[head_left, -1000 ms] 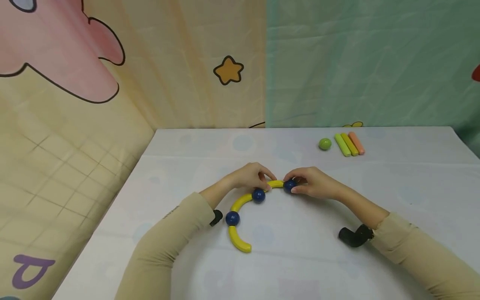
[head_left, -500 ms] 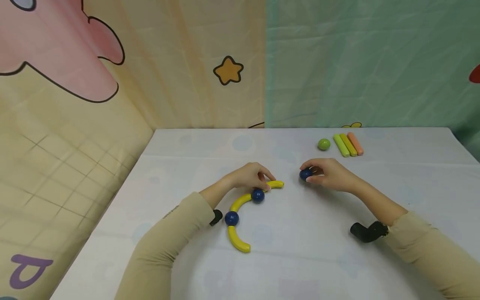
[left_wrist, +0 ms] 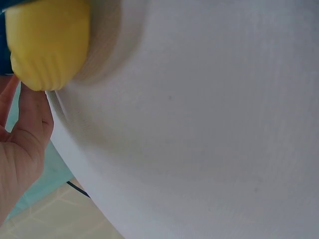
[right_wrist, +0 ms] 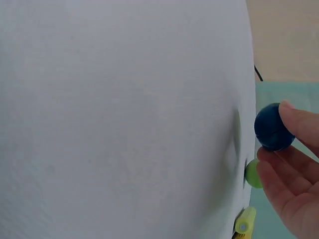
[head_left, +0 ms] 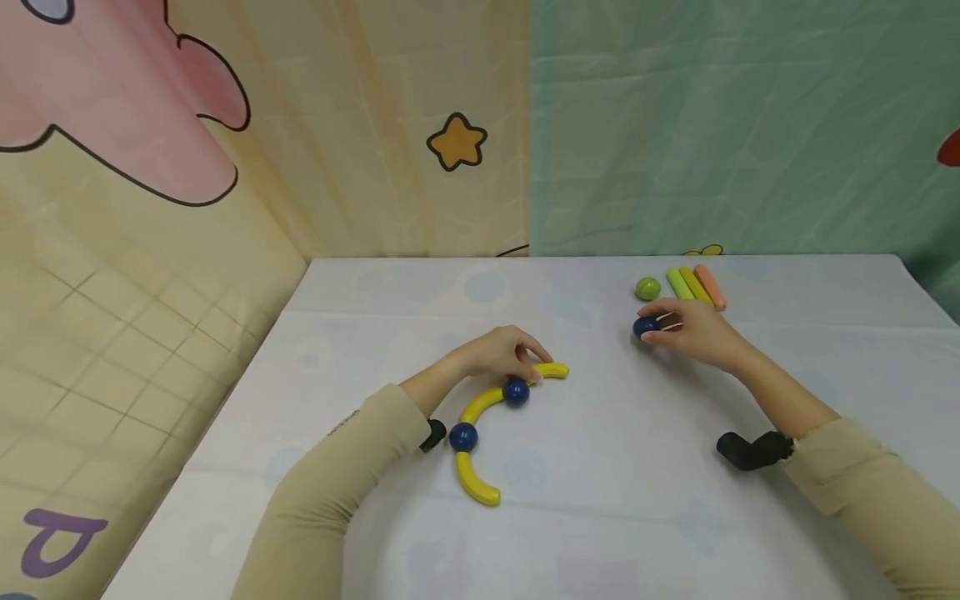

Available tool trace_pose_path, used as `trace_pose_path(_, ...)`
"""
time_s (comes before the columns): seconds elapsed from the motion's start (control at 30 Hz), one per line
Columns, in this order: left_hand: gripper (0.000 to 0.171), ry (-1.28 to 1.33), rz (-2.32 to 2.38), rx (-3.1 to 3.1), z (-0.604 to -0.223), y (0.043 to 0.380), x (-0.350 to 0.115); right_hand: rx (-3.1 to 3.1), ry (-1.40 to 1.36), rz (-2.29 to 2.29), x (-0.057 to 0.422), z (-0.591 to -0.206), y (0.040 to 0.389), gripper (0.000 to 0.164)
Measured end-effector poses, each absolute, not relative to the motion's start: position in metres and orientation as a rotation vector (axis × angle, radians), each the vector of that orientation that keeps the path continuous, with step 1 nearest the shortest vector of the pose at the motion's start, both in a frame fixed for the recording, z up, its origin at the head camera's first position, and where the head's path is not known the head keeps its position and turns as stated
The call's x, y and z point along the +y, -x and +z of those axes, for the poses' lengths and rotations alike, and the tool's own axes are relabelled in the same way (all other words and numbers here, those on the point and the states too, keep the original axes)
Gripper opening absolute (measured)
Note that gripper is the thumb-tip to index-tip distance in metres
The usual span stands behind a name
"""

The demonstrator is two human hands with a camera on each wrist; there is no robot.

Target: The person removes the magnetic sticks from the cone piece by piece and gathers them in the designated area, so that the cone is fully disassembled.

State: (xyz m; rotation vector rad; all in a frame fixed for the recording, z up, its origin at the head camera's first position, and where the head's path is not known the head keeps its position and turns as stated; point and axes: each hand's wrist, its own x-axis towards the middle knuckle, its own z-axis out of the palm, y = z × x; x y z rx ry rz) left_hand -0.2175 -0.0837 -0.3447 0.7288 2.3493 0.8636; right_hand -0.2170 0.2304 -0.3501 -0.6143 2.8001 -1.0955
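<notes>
On the table lies a curved chain of yellow arc-shaped rods and dark blue balls, with one ball point(head_left: 463, 437) between the lower rod point(head_left: 477, 481) and the middle rod point(head_left: 481, 406). My left hand point(head_left: 504, 353) pinches the top yellow curved rod point(head_left: 553, 370), beside a second blue ball point(head_left: 516, 392). That rod's far end sticks out bare to the right. Off to the right, my right hand point(head_left: 693, 329) holds another blue ball point(right_wrist: 273, 127) between thumb and fingers, apart from the chain. In the right wrist view the ball shows beside the thumb tip.
A green ball point(head_left: 648, 288) sits near the back of the table, just beyond my right hand. Beside it lie straight rods: a light green one point(head_left: 679, 284), a yellow one point(head_left: 697, 286) and an orange one point(head_left: 710, 287). A printed cloth point(head_left: 375, 167) hangs behind the table.
My right hand has pulled the blue ball off the top curved rod's end and carried it right and back, toward the green ball. The left hand has stayed on the rod.
</notes>
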Motion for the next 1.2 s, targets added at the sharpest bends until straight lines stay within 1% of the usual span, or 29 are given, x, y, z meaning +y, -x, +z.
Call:
trace_pose_path(0.17,0.031,-0.735,0.877,2.34,-0.345,0.218,-0.084,2.863,0.516,-1.079,0.235,-0.352,0.223,0.038)
trace_pose_path(0.4,0.03,-0.756,0.877,2.342,-0.347,0.219,-0.084,2.973,0.417,-1.041,0.24,-0.353,0.233,0.035)
trace_pose_path(0.63,0.03,-0.759,0.877,2.348,-0.346,0.217,-0.085,3.003,0.405,-1.032,0.242,-0.355,0.239,0.033)
trace_pose_path(1.2,0.027,-0.78,0.836,2.395,-0.347,0.217,-0.084,2.972,0.379,-1.037,0.242,-0.355,0.243,0.038)
